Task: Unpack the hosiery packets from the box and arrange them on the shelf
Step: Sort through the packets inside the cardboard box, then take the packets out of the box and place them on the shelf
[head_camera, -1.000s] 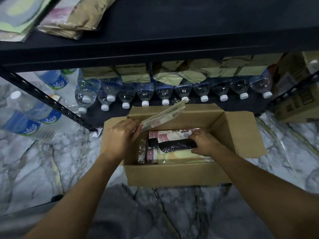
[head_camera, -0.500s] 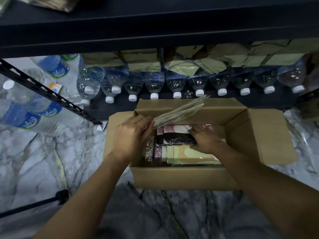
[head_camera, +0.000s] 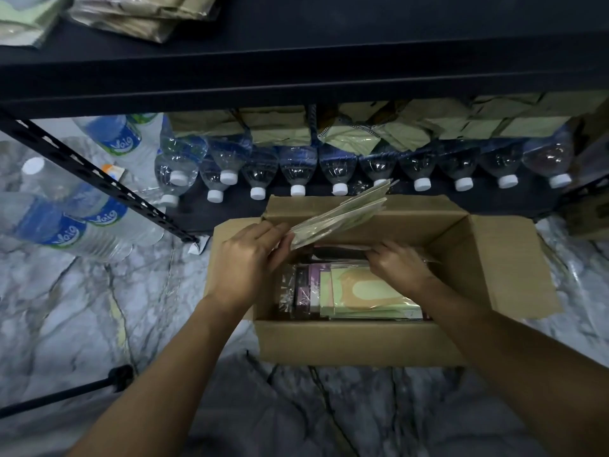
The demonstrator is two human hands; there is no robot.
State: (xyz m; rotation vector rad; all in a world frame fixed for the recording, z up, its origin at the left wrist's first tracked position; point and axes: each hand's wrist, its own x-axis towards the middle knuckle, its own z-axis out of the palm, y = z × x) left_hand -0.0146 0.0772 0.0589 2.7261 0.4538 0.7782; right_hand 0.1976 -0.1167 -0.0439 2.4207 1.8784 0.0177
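A cardboard box point(head_camera: 362, 341) sits open on the marble floor point(head_camera: 66, 308), just in front of a dark metal shelf point(head_camera: 296, 70). The person's left hand point(head_camera: 244, 262) is raised over the box's left rim. Its fingers point(head_camera: 280, 239) pinch one end of a thin sheaf of pale green packets point(head_camera: 342, 216), which slants up and away over the far wall of the box. The right hand point(head_camera: 400, 268) is down inside the box, fingers bent onto a dark packet point(head_camera: 339, 252) at the far end; whether they actually grip it I cannot tell. Nearer the person, more stacked packets point(head_camera: 362, 291) lie in the box, a green and tan one uppermost with purple ones just beside it on the left. On the lowest shelf level behind the box a row of water bottles point(head_camera: 298, 166) lies with white caps pointing outward, and tan pouches point(head_camera: 280, 127) sit behind them. Bigger bottles point(head_camera: 66, 225) lie on the floor to the left.
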